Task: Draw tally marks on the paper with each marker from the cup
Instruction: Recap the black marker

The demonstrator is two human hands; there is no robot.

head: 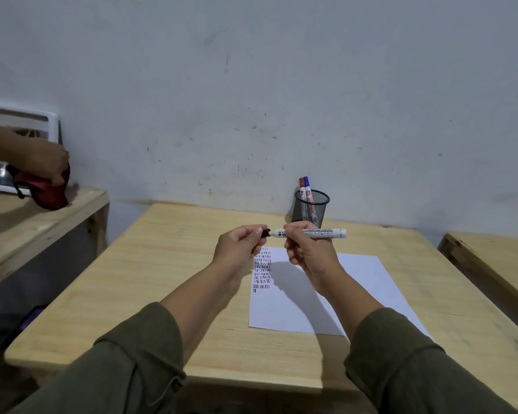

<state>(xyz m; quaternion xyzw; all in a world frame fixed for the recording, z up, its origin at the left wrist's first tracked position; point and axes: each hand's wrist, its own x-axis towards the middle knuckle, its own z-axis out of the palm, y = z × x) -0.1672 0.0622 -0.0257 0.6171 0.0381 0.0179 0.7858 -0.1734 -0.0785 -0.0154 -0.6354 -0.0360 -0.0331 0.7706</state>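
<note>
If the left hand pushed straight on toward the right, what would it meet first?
Probably the marker: the left hand holds the black cap right at its tip, with the right hand just beyond.

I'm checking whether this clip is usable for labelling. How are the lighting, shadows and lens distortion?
Head view: dim, soft light from above; the hands and forearms cast a soft grey shadow across the paper. Wide-angle bending bows the table edges. No glare; the tally marks are small but distinct, and the marker print is unreadable.

Wooden table (pixel 168 264) bears paper (pixel 296 306) and mesh cup (pixel 313 209)
</note>
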